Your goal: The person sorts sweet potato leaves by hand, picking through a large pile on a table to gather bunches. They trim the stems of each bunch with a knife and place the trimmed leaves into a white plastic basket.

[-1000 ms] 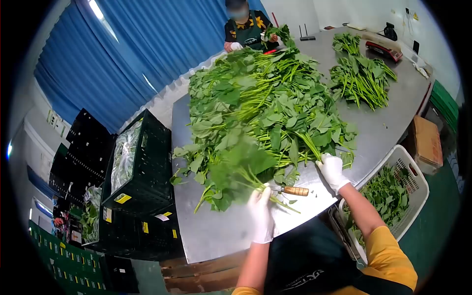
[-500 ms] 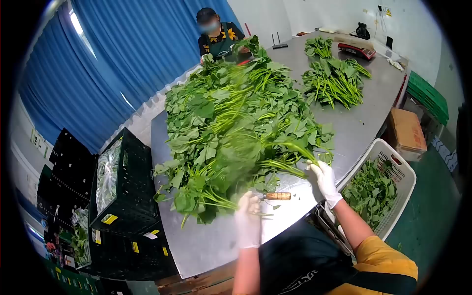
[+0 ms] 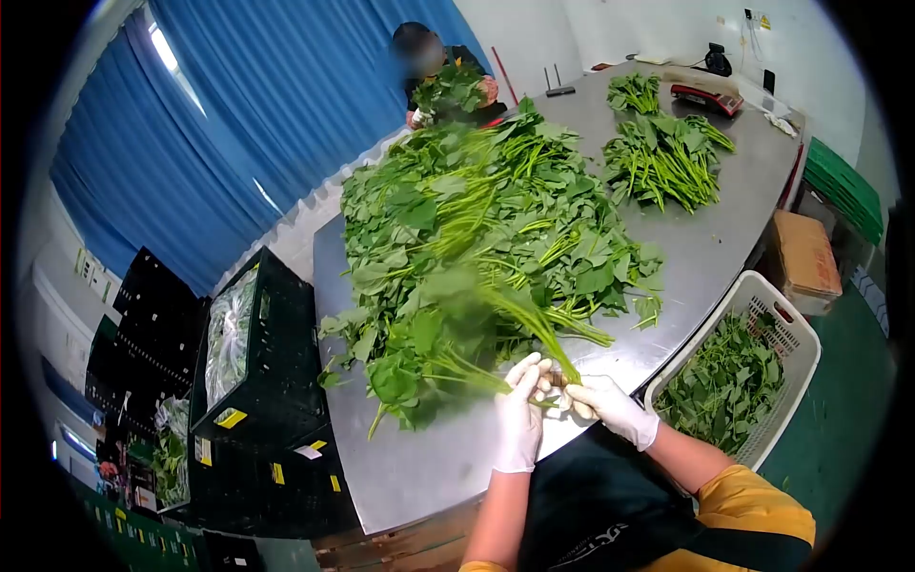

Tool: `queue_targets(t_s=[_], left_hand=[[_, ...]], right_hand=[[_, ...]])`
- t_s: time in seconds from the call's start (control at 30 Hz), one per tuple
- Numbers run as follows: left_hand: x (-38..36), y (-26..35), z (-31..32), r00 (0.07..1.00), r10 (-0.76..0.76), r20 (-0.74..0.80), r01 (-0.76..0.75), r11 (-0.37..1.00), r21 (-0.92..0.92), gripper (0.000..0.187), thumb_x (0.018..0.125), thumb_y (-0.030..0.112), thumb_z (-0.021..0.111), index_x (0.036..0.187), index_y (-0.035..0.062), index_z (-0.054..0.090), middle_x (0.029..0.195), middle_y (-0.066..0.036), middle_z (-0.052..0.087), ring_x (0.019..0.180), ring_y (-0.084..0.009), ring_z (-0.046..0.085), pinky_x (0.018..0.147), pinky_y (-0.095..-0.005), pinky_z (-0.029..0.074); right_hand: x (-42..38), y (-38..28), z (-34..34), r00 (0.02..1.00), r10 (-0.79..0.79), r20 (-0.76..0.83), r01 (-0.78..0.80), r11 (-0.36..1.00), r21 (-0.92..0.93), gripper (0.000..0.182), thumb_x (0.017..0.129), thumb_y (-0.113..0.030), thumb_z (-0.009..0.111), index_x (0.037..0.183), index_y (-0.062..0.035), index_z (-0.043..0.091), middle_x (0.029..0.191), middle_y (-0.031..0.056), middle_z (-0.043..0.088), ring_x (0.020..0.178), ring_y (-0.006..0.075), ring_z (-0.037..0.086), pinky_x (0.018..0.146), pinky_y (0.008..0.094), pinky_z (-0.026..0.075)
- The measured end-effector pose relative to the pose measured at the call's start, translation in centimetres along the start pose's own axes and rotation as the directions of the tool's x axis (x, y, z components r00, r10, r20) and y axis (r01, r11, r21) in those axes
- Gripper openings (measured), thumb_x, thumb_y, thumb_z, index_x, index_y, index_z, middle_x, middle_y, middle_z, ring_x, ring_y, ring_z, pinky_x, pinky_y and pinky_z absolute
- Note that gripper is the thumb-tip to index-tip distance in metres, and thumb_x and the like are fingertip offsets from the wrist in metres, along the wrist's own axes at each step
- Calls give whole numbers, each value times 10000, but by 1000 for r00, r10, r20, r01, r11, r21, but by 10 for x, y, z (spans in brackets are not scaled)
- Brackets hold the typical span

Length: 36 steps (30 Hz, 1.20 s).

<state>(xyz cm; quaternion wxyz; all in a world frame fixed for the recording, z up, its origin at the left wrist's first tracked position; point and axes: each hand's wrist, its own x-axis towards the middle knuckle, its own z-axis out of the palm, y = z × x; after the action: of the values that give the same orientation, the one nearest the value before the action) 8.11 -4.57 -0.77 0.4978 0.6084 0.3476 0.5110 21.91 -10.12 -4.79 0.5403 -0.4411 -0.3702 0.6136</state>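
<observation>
At the near edge of the desk (image 3: pixel 410 486), the worker's two gloved hands are meeting, fingers almost touching. The left hand (image 3: pixel 519 410) is pinching a sparse bunch (image 3: pixel 467 370) by its lower stems, leaves pointing away to the left. The right hand (image 3: pixel 615 410) is closing on the stem ends of a thicker bunch (image 3: pixel 543 336), whose tops are leaning away over the desk.

Handling notes, as judged by eye: both bunches are probably weighing little. Stems are appearing firm but snappable; leaves are looking thin, soft and easily bruised. Damp stems could be sliding against the gloves. The bare lower stems are offering the best hold, gathered evenly with light finger pressure; squeezing the foliage would be risking creases and tears.

Just beyond the hands, a broad leafy pile (image 3: pixel 400 253) is covering much of the desk, stems and leaves overlapping. To its right, a separate stack of greens (image 3: pixel 667 162) is lying near a red scale (image 3: pixel 705 99). Beside the worker's right arm, a white basket (image 3: pixel 799 379) is holding loose leaves (image 3: pixel 724 381). Across the desk, a co-worker (image 3: pixel 467 57) is holding more greens (image 3: pixel 453 91).
</observation>
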Motion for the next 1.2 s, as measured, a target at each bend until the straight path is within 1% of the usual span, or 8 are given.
queue_targets(t_s=[0.17, 0.27, 0.33, 0.4, 0.77, 0.9, 1.07, 1.2], left_hand=[[1, -15, -9, 965, 223, 139, -260, 895, 364, 182, 883, -2, 609, 1055, -34, 561, 862, -89, 637, 606, -100, 531, 562, -193, 443], [-1, 4, 3, 874, -485, 20, 387, 673, -630, 110, 876, -7, 618, 971, -7, 562, 805, -67, 617, 594, -89, 520, 552, -196, 440], [0, -2, -1, 928, -366, 69, 352, 801, -484, 81, 880, 11, 625, 921, 12, 554, 772, -45, 601, 595, -81, 519, 546, -206, 440], [-2, 5, 4, 887, -455, 77, 405, 687, -603, 78, 882, 19, 629, 904, 28, 555, 753, -26, 586, 586, -69, 507, 531, -201, 423], [-10, -5, 32, 878, -461, -129, 307, 748, -588, 79, 902, 39, 612, 856, 53, 549, 751, 5, 550, 596, -40, 467, 524, -188, 377], [7, -30, -32, 912, -307, -271, 175, 890, -421, 79, 947, 100, 550, 877, 85, 517, 737, 22, 507, 588, -47, 420, 552, -191, 368], [3, -20, -32, 878, -468, -101, 279, 672, -686, 77, 958, 150, 544, 997, 85, 531, 802, 25, 474, 666, -65, 420, 605, -204, 370], [-12, -30, -33, 935, -353, 28, 335, 855, -396, 125, 973, 178, 522, 1020, 63, 537, 839, -6, 500, 743, -106, 475, 659, -247, 413]], right_hand=[[-9, 6, 14, 802, -597, -39, 177, 298, -938, 222, 943, -212, 551, 924, -27, 671, 600, 7, 569, 492, 78, 462, 456, 246, 379], [-15, 4, 14, 821, -571, -22, 137, 235, -962, 231, 949, -215, 546, 906, -28, 674, 635, 17, 590, 526, 85, 492, 499, 249, 411], [-17, 10, 11, 967, -156, -202, 88, 947, -310, 251, 957, -204, 531, 872, -13, 670, 686, 30, 619, 596, 90, 534, 571, 243, 438], [-13, 12, 4, 985, -91, -144, 95, 995, 22, 222, 949, -138, 539, 932, 41, 668, 787, 59, 649, 717, 114, 581, 677, 243, 458], [-25, 24, -14, 931, -42, -363, 212, 871, 443, 182, 916, -112, 584, 1044, 4, 640, 1009, 85, 661, 882, 177, 606, 784, 301, 498], [-33, 25, -88, 855, -280, -437, 498, 204, 843, 211, 863, -361, 620, 967, -181, 657, 977, -37, 643, 907, 138, 590, 790, 320, 491], [-1, -41, -72, 913, -176, -368, 258, 947, 189, 441, 763, -296, 769, 1125, -73, 650, 981, 63, 653, 898, 138, 643, 716, 319, 516], [68, 8, -93, 721, -687, -90, -11, 118, -993, 404, 697, -299, 786, 1015, -71, 688, 891, 129, 652, 754, 278, 643, 660, 393, 491]])
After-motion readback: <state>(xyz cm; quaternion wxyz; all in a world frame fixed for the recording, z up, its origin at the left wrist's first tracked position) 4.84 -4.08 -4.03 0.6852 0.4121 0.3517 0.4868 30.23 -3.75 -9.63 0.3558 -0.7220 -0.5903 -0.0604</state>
